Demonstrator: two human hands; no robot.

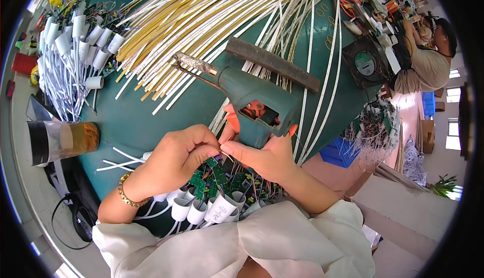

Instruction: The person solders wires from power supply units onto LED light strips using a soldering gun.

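A dark green soldering gun [257,106] is in my right hand [267,159], fingers wrapped round its handle by an orange trigger. Its metal nozzle points to the upper left. The thumb of that hand reaches toward my left hand [184,152], which is closed in a pinch and wears a gold bracelet. Between the two thumbs shows a thin wire [228,155]; the left fingertips pinch at its end. Right below are green circuit boards [218,174] with small parts and coloured wires. White lamp sockets [222,208] with cables lie against my body, under both hands.
LED strips [201,31] fan across the green table, a dark metal bar [272,63] over them. More sockets [75,41] are heaped at left, near a jar of amber contents [75,139]. At right stand a black fan [364,62], a blue crate [340,152] and a seated person [426,66].
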